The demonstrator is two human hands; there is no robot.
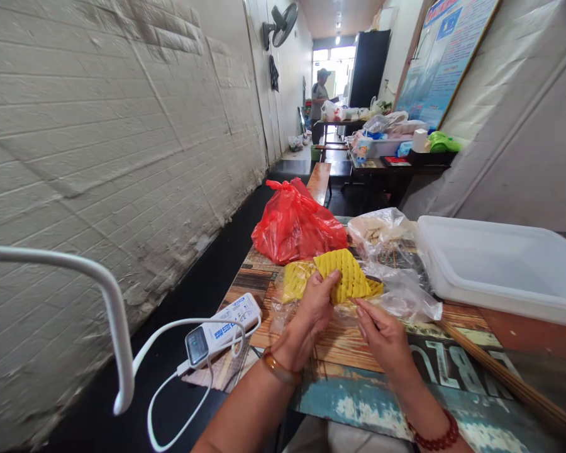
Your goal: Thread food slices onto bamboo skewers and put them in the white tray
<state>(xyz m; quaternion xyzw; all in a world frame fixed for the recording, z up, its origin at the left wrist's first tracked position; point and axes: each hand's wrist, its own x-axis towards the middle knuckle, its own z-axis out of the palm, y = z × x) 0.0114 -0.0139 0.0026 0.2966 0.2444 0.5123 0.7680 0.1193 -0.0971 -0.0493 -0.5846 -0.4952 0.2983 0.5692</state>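
Room's bordered at left by a whitish brick-pattern wall (122, 126); the worktop (346, 352)'s covered in patchwork wood print. One red bag (295, 220), one white tub (500, 261), one stick bundle (505, 376) can be counted. One slitted yellow piece (346, 274)'s clamped by its left edge in the left hand (318, 299), just above the right hand (382, 333), whose grip can't be made out.

Daylight burns out the opening (336, 60) at top centre, leaving the person (319, 97) before it dim; ceiling lamps (338, 40) glow above. Soft, even light keeps the yellow piece (343, 277) at centre fairly clear. The dark floor (295, 167) carries pale reflections. Wide-angle stretching marks the edges; the sticks (504, 375) blur toward lower right.
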